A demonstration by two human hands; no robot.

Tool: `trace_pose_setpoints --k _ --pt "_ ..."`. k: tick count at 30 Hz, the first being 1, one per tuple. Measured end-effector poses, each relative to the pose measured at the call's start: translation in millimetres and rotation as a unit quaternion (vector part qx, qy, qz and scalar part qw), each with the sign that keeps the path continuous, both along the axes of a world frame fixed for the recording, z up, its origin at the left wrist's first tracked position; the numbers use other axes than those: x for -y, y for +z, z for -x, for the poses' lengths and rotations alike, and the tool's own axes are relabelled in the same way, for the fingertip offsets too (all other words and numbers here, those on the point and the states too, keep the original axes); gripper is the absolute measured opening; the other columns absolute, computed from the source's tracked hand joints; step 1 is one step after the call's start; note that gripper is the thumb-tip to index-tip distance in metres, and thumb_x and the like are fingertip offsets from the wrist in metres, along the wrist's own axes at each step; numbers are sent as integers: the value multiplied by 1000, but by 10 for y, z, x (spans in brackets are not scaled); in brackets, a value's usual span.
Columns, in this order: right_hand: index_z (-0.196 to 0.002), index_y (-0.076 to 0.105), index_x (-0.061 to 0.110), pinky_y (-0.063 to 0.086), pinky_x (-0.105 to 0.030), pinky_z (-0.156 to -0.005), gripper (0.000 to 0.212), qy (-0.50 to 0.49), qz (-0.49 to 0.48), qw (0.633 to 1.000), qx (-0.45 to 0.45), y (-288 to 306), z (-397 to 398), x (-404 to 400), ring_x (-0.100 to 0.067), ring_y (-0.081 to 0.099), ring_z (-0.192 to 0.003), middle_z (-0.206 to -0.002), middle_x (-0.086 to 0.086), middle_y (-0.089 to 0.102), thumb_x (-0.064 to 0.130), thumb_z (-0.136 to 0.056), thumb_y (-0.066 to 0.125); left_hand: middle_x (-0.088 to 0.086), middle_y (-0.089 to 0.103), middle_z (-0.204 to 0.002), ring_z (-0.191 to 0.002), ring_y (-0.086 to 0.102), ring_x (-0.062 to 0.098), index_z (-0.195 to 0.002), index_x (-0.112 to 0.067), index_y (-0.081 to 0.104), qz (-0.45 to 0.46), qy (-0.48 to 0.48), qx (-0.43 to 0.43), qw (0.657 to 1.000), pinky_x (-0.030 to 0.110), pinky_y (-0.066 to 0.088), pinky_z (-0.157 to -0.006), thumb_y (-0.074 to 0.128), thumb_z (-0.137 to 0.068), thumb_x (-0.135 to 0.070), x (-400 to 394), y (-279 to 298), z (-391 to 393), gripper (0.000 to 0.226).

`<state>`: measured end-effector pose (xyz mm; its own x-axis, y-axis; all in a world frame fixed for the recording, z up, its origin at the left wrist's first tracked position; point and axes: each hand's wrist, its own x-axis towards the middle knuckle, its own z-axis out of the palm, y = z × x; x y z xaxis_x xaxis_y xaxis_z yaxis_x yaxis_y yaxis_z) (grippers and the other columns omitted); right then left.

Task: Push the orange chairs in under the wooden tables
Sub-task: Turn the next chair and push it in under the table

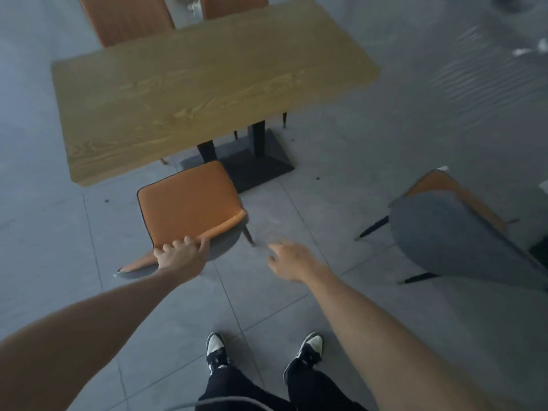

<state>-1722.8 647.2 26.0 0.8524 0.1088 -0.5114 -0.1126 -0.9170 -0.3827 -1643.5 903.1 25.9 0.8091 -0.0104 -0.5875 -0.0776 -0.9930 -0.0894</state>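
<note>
An orange chair [186,203] with a grey back stands at the near side of the wooden table [189,90], its seat partly out from under the top. My left hand [181,256] grips the top edge of its backrest. My right hand [292,261] hovers open over the floor to the right of the chair, holding nothing. A second orange chair [453,232], its grey back toward me, stands apart on the right, well away from the table. Two more orange chairs [127,19] are tucked in at the table's far side.
The table rests on a black pedestal base [261,167] just right of the gripped chair. Grey floor tiles [326,179] lie between the two near chairs. My feet in black and white shoes [216,351] stand behind the chair.
</note>
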Motion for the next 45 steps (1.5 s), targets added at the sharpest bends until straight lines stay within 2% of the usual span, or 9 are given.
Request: trace_pose_setpoints --k 3,7,10,26,30,32,35,40,45 --pt "-143 47 11 43 -45 -103 50 -55 31 998 -5 198 399 909 -36 50 -126 -142 -17 51 36 -100 42 27 38 -149 -135 36 48 -147 -10 33 -15 49 4 999 60 24 -111 9 -86 -83 831 116 119 99" --pt "-140 49 7 46 -44 -98 50 -199 67 978 23 541 864 2466 -34 53 -122 -140 -17 53 37 -102 39 20 38 -153 -135 38 45 -149 -30 28 124 -94 -52 986 55 32 -113 18 -96 -67 2332 289 60 65" --pt "-136 52 10 45 -43 -95 49 -276 100 955 35 610 1107 3254 -33 55 -119 -136 -13 53 41 -102 36 11 44 -154 -138 44 33 -149 -17 41 216 -198 -76 953 45 33 -114 29 -101 -62 3360 455 210 67" --pt "-153 22 16 11 -58 -117 64 -504 232 824 114 96 1355 4526 -37 20 -146 -160 -20 20 53 -101 26 12 15 -167 -153 17 28 -159 -15 18 335 -369 -85 863 49 22 -121 26 -103 -58 6135 291 299 71" --pt "-132 55 19 33 -48 -107 66 -528 193 827 11 -175 1398 4656 -32 48 -128 -140 -14 53 56 -99 13 10 19 -166 -154 13 28 -158 -19 25 285 -411 -115 858 50 12 -123 23 -104 -56 6474 21 260 65" --pt "-97 68 20 47 -36 -75 64 -507 170 845 27 -193 1437 4725 -25 62 -89 -100 -7 68 54 -97 14 10 43 -155 -146 32 29 -146 -21 48 249 -459 -112 845 54 16 -120 23 -103 -55 6597 -147 277 61" --pt "-86 68 20 47 -35 -66 54 -498 176 848 53 -216 1449 4793 -24 59 -77 -87 -4 66 49 -98 25 1 72 -110 -109 62 25 -100 -23 73 228 -505 -63 830 47 36 -106 19 -96 -57 6703 -302 285 64" --pt "-68 68 16 41 -29 -51 63 -494 213 842 43 -251 1420 4766 -25 55 -55 -62 -4 63 50 -92 20 3 69 -71 -69 64 23 -66 -15 69 215 -523 1 825 33 40 -61 18 -101 -54 6777 -296 263 73" --pt "-43 53 13 18 -21 -45 64 -486 210 844 88 -238 1416 4793 -20 38 -35 -39 4 34 46 -90 25 1 58 -49 -47 55 18 -50 -11 56 212 -513 16 832 33 48 -55 -4 -95 -61 6793 -351 255 91"
